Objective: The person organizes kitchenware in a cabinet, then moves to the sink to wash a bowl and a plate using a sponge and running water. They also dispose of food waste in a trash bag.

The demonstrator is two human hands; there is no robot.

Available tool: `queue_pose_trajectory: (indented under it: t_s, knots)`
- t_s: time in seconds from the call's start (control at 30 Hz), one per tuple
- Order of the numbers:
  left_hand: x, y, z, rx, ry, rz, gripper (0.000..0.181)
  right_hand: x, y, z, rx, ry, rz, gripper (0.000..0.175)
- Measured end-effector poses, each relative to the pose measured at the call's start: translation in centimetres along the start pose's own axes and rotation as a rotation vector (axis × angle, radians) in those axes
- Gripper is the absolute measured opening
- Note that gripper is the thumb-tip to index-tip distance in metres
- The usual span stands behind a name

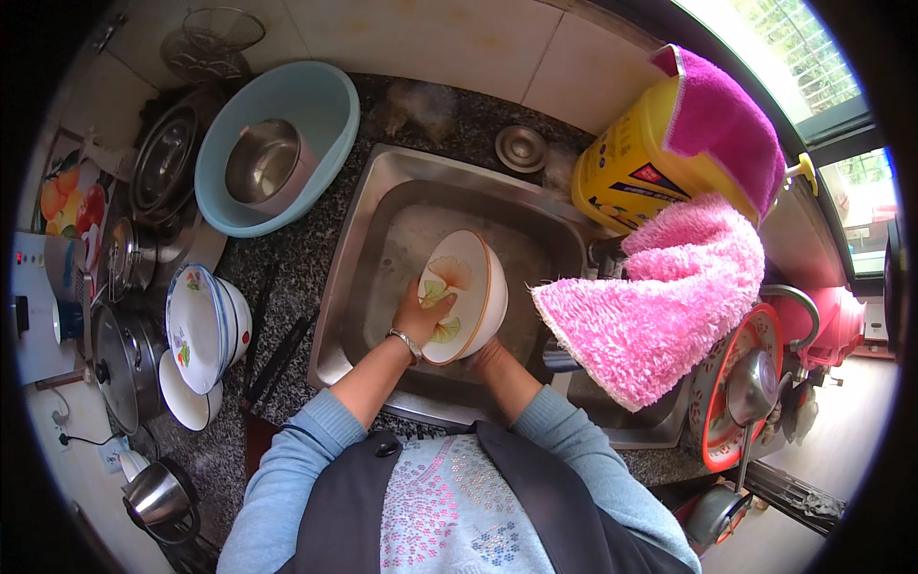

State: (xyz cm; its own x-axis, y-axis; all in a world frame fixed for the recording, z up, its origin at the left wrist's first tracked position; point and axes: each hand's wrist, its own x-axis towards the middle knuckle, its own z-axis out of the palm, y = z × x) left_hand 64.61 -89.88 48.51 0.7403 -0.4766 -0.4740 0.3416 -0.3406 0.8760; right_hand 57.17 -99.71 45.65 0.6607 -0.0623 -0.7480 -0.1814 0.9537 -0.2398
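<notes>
A white bowl with an orange rim and leaf patterns is tilted on its side over the stainless steel sink. My left hand grips its near left edge, the thumb lying across the patterned inside. Beneath and behind the bowl, my right hand supports it; most of its fingers are hidden by the bowl. Below, the sink basin looks wet, with whitish water or suds at the bottom.
A light blue plastic basin holding a metal pot stands at the back left. Stacked bowls are on the left counter. A pink fluffy cloth hangs over the faucet, by a yellow plastic container. A metal sink strainer lies behind the sink.
</notes>
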Motion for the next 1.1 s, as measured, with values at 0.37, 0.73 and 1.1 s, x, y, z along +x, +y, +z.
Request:
queue_pose_trajectory:
  t_s: [0.37,0.73,1.1]
  knots:
    - [0.4,-0.2,-3.5,-0.091,0.097,0.047,0.023,-8.0,-0.7,3.1,0.213,0.133,-0.031,0.046]
    - [-0.8,0.1,-4.5,0.209,0.135,0.013,0.024,-0.6,-5.6,-4.7,-1.241,0.315,-0.840,0.039]
    - [-0.6,-1.3,-6.8,0.129,0.273,0.110,0.019,0.3,-1.8,-9.5,-1.923,0.322,-0.318,0.061]
